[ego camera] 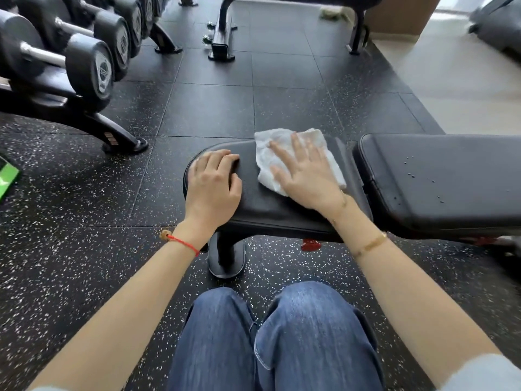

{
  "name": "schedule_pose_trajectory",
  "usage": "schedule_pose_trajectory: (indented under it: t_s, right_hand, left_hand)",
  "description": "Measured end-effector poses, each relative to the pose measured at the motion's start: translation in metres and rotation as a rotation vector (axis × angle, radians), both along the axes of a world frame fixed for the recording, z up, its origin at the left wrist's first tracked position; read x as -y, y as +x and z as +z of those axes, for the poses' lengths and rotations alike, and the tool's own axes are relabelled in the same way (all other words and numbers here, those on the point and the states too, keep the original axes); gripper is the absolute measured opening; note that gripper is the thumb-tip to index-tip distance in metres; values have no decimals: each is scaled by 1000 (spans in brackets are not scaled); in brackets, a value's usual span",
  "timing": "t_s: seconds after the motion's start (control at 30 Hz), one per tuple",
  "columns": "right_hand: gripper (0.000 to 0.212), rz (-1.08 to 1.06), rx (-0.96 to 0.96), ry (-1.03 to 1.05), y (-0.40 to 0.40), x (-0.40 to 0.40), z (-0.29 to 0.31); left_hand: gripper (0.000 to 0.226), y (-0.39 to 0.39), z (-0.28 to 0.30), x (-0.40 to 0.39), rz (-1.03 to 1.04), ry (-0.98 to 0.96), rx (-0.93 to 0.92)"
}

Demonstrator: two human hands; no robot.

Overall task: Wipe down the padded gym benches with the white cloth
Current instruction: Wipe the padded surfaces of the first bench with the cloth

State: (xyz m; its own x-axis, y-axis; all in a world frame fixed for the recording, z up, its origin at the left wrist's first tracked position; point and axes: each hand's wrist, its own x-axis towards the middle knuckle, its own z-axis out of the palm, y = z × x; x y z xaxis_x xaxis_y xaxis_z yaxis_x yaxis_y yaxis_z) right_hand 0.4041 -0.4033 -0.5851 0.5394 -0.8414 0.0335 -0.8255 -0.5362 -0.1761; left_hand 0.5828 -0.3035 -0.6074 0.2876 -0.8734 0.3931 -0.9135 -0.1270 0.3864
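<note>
Fingers of the right hand lie straight and spread, pressing the white cloth flat onto the seat pad of the nearest bench; nothing is pinched, the palm simply bears down. The cloth sits toward the far edge of that pad, close to the gap that parts it from the back pad, with one corner reaching the far edge. The left hand rests on the rounded end of the seat pad, fingers curled loosely over the surface and gripping nothing, apparently to steady the bench or the person's balance.

Judging from this, the job is at an early to middle stage. Wiping of the seat pad is under way, and the strip under and around the left hand has yet to be covered, as far as can be told; no clear wet streak shows which parts have been done. The back pad carries small droplets or specks near its middle, so it looks unwiped. A second bench stands well apart across the floor, beyond the dumbbell rack, with something pale lying on it; whether it has been cleaned cannot be told. Most of the task therefore seems left.
</note>
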Motion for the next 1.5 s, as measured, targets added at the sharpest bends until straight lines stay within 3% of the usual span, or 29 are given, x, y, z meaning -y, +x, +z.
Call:
schedule_pose_trajectory:
  t_s: [0.13, 0.33, 0.47, 0.6, 0.77, 0.87, 1.07, 1.17, 1.27, 1.33, 1.4, 1.5]
  right_hand:
    - [56, 62, -29, 9, -47, -19, -1]
    - [55, -165, -108, 27, -35, 57, 11]
    - [55, -6, -53, -17, -9, 21, 6]
    - [55, 148, 3, -30, -42, -38, 1]
    - [57, 38, -176, -58, -67, 1, 2]
    - [55, -117, -131, -4, -35, 29, 9]
    - [55, 74, -31, -33, -11, -30, -3]
    - [61, 109, 11, 21, -46, -51, -2]
    - [76, 56, -151, -15, -72, -29, -3]
    - [68, -37, -244, -54, -69, 4, -1]
    - [57, -122, -207, -9, -47, 31, 6]
    - [55, -84, -111, 40, -9, 30, 10]
  left_hand:
    - [42, 1, -2, 0, -1, -18, 2]
    - [41, 0, -1, 0, 5, -12, -6]
    - [41, 1, -2, 0, 7, -6, -2]
    - [41, 2, -3, -1, -3, -15, 8]
    - [40, 2, -4, -1, 2, -25, 2]
    - [40, 1, -3, -1, 4, -25, -1]
    - [41, 2, -3, -1, -1, -15, 6]
    - [42, 2, -3, -1, -9, -22, 5]
    - [42, 3, -4, -1, -8, -22, 0]
    - [42, 3, -5, 0, -4, -22, -2]
    - [42, 2, -5, 0, -2, -19, 0]
    - [41, 3, -4, 0, -2, -11, 9]
